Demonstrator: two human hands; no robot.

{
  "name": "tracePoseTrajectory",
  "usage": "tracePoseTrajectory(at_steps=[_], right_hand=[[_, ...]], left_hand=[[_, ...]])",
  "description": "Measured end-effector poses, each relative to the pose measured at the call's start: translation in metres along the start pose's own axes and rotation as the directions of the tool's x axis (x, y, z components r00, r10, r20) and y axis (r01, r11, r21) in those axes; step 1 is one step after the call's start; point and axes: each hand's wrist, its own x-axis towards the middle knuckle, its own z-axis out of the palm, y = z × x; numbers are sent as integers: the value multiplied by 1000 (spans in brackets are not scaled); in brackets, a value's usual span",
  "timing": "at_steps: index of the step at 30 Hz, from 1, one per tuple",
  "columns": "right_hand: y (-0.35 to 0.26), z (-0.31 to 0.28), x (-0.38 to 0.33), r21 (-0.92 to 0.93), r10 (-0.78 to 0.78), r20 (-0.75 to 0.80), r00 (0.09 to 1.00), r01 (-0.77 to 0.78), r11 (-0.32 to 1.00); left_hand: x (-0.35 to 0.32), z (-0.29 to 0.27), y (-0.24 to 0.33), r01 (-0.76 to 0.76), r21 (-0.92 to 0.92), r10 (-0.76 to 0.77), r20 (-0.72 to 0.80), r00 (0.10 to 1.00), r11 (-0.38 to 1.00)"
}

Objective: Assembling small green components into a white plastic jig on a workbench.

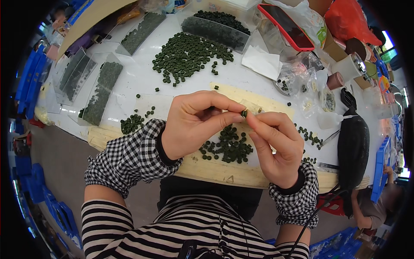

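Black-and-white gingham oversleeves [133, 151] wrap your forearms. Your left hand [192, 121] pinches a small dark-green grooved disc [244, 113] between thumb and forefinger; your right hand [278, 146], fingers curled, comes up beside it, its grip unclear. Beneath them lies a pile of similar discs [233, 149]. Beyond, on the white table [138, 71], a larger heap [183, 56] spreads before a clear plastic bin [215, 36].

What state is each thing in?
Left hand: pinching a small dark-green round part
Right hand: at that part, grip unclear
Far heap of dark-green round pieces: loose on the white table
Clear rectangular plastic box: open-topped, holding pieces
Red-edged rectangular phone: screen dark
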Motion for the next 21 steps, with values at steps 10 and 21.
tracePoseTrajectory(at_steps=[10,21], right_hand=[[1,1,0,-40,-54,7,998,55,998],[6,0,0,-82,-97,31,995,99,992]], left_hand=[[-1,0,-2,39,-17,-39,-11,999,999],[-1,1,-3,29,-17,-29,-4,1000,999]])
